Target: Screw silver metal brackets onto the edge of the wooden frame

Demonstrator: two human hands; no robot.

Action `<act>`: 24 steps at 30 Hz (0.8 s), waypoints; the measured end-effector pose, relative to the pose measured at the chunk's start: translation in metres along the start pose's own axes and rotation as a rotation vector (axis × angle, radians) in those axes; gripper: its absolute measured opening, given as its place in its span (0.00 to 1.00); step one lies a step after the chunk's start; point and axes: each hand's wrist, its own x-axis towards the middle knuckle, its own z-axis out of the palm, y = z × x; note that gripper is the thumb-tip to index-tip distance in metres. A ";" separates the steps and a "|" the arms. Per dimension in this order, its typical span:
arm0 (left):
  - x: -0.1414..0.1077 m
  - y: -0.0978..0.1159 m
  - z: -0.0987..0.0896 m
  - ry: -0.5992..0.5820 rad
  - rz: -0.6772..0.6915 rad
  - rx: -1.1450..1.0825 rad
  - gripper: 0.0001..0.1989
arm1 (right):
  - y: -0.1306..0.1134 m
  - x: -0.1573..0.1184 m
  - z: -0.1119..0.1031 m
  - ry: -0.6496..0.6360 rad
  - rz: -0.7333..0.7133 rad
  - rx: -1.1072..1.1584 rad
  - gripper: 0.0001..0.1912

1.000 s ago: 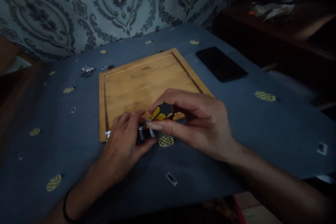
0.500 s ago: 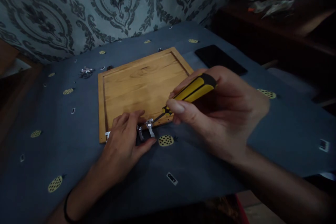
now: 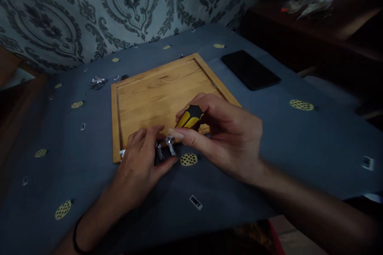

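head view: in the right hand (image 3: 231, 137), thumb and fingers clamped on a yellow and black screwdriver (image 3: 190, 116), tip hidden behind the thumb. to work it well, set the tip square in the screw, line the shaft up with it, press lightly and turn in short strokes; tilt too far and risk a slip across the wood. with the left hand (image 3: 138, 163), thumb and forefinger apart beside the metal fittings, brace the wooden panel (image 3: 149, 91) flat and clear the thumb from the tip's path.

just beyond the right thumbtip, a metal fitting (image 3: 170, 146); just left of it, between left thumb and forefinger, a second fitting (image 3: 159, 151). both at the panel's near edge, well in from the tabletop (image 3: 239, 191)'s near edge. under the left fingers, the panel, around the middle of the tabletop. toward the far right edge, a black phone-like slab (image 3: 250, 70); toward the far left corner, loose metal pieces (image 3: 98, 83).
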 end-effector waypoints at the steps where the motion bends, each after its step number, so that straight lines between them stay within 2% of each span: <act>1: 0.000 0.000 0.000 0.000 -0.001 0.001 0.24 | 0.000 0.000 0.001 -0.003 0.004 -0.001 0.13; 9: 0.000 -0.002 0.001 0.009 -0.013 -0.006 0.23 | 0.002 0.000 0.000 -0.035 -0.017 0.002 0.13; 16: -0.001 -0.002 0.002 0.021 0.001 0.005 0.23 | 0.002 0.001 -0.005 -0.113 -0.147 -0.088 0.07; 24: 0.000 0.000 0.000 -0.017 -0.057 -0.054 0.27 | 0.006 0.002 -0.001 0.009 0.013 -0.032 0.09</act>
